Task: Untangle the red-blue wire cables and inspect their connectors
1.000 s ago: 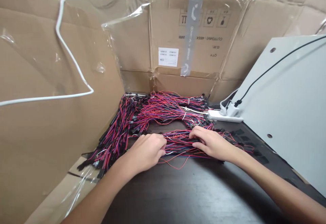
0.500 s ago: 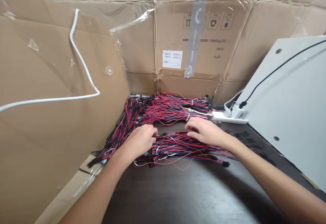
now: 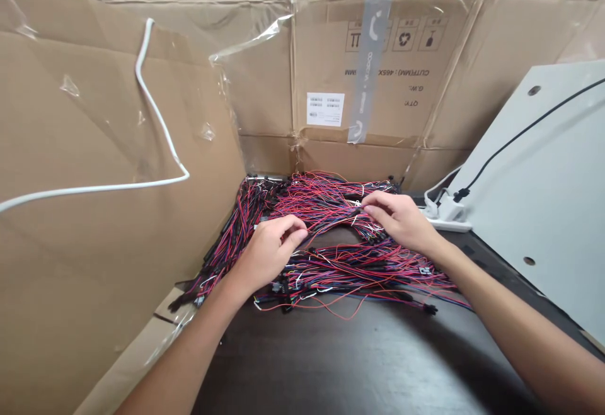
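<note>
A loose heap of red, blue and black wire harnesses (image 3: pixel 321 191) lies against the back cardboard. In front of it, a second bundle of wire harnesses (image 3: pixel 350 270) stretches across the dark table. My left hand (image 3: pixel 274 248) is closed, thumb and fingers pinching one end of a thin wire harness (image 3: pixel 326 226) just above the gap between heap and bundle. My right hand (image 3: pixel 399 220) pinches the same strand farther right, near a dark piece on it. Behind this strand, the heap makes its exact course hard to follow.
A white power strip (image 3: pixel 449 223) with plugs stands right of the heap, by a white panel (image 3: pixel 543 201). Cardboard walls (image 3: pixel 265 106) rise at the back and left. A white cable (image 3: pixel 163 125) runs down the left wall. The dark tabletop (image 3: pixel 340 358) spans the front.
Both hands have risen from the front bundle toward the rear heap, the right one farther. A thin wire harness now spans between them. The view has shifted slightly.
</note>
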### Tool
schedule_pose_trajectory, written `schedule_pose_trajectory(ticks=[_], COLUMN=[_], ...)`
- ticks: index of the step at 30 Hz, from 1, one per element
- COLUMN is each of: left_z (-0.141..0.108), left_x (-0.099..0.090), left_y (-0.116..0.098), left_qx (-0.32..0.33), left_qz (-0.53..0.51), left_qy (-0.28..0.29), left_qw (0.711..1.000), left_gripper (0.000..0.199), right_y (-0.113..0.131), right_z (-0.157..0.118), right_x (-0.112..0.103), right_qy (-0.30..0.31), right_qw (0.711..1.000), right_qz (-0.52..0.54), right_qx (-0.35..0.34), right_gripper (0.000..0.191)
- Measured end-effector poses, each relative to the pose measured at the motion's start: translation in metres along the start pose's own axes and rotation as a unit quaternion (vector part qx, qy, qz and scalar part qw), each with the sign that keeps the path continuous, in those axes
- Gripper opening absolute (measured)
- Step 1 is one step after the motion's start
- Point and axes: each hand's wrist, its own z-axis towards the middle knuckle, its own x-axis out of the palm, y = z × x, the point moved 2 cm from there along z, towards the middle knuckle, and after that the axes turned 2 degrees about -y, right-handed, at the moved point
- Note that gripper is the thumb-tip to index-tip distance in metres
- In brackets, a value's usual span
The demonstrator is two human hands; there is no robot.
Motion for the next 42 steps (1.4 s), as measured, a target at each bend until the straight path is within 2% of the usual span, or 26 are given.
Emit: schedule_pose_trajectory(ticks=[2, 4, 6, 7, 10, 11, 12, 15, 17, 19, 22, 25, 27, 29, 32, 35, 37, 39, 42], left_z=[0.0, -0.001, -0.001, -0.001, -0.001, -0.001, -0.001, -0.003, -0.002, -0.001, -0.001, -0.001, -0.002, -0.003, -0.004, -0.004, -0.003, -0.001, -0.001], left_x=[-0.001, -0.002, -0.003, -0.003, -0.001, 0.001, 0.002, 0.004, 0.002, 0.0, 0.0, 0.003, 0.004, 0.004, 0.001, -0.001, -0.001, 0.0, 0.002], left_y=[0.004, 0.009, 0.013, 0.014, 0.01, 0.007, 0.003, -0.004, -0.004, 0.0, 0.006, 0.008, 0.008, 0.006, 0.004, 0.004, 0.006, 0.009, 0.013], left_qx=[-0.016, -0.017, -0.005, -0.001, -0.004, -0.006, -0.01, -0.028, -0.048, -0.076, -0.142, -0.208, -0.232, -0.238, -0.236, -0.236, -0.239, -0.258, -0.301], left_qz=[-0.005, 0.039, 0.094, 0.108, 0.071, 0.041, 0.011, -0.042, -0.049, -0.071, -0.156, -0.258, -0.308, -0.351, -0.41, -0.453, -0.473, -0.487, -0.516], left_qy=[0.04, 0.07, 0.09, 0.097, 0.118, 0.131, 0.149, 0.196, 0.174, 0.123, 0.084, 0.072, 0.056, 0.056, 0.087, 0.106, 0.091, 0.051, 0.003], left_qw=[0.999, 0.997, 0.991, 0.989, 0.991, 0.99, 0.989, 0.979, 0.982, 0.987, 0.974, 0.941, 0.921, 0.904, 0.877, 0.853, 0.843, 0.833, 0.802], left_gripper=[0.016, 0.011, 0.01, 0.012, 0.021, 0.024, 0.024, 0.021, 0.024, 0.029, 0.026, 0.026, 0.029, 0.033, 0.034, 0.03, 0.029, 0.024, 0.009], right_y=[0.002, 0.004, 0.004, 0.004, 0.007, 0.009, 0.01, 0.009, 0.004, -0.002, -0.01, -0.016, -0.019, -0.022, -0.024, -0.026, -0.027, -0.028, -0.029], right_z=[0.0, 0.0, 0.001, 0.002, 0.001, 0.0, -0.001, -0.005, -0.008, -0.01, -0.013, -0.02, -0.025, -0.028, -0.032, -0.035, -0.037, -0.039, -0.039], right_x=[-0.008, -0.015, -0.021, -0.022, -0.02, -0.018, -0.018, -0.021, -0.024, -0.026, -0.027, -0.022, -0.02, -0.019, -0.02, -0.021, -0.022, -0.022, -0.018], right_qy=[-0.018, -0.039, -0.068, -0.06, 0.053, 0.073, 0.07, -0.007, -0.032, -0.022, 0.057, 0.162, 0.199, 0.199, 0.2, 0.224, 0.228, 0.224, 0.22], right_qw=[0.996, 0.991, 0.993, 0.995, 0.997, 0.995, 0.994, 0.99, 0.983, 0.983, 0.986, 0.973, 0.96, 0.954, 0.95, 0.942, 0.935, 0.929, 0.926], right_qz=[-0.048, -0.081, -0.081, -0.074, -0.02, 0.006, 0.025, 0.037, 0.041, 0.007, -0.085, -0.126, -0.172, -0.209, -0.228, -0.239, -0.256, -0.277, -0.291], right_qx=[-0.073, -0.096, -0.044, -0.012, 0.048, 0.065, 0.083, 0.139, 0.175, 0.182, 0.133, 0.109, 0.091, 0.079, 0.072, 0.08, 0.091, 0.099, 0.101], right_gripper=[0.015, 0.015, 0.014, 0.013, 0.015, 0.019, 0.022, 0.027, 0.029, 0.027, 0.018, 0.01, 0.009, 0.014, 0.022, 0.019, 0.018, 0.021, 0.026])
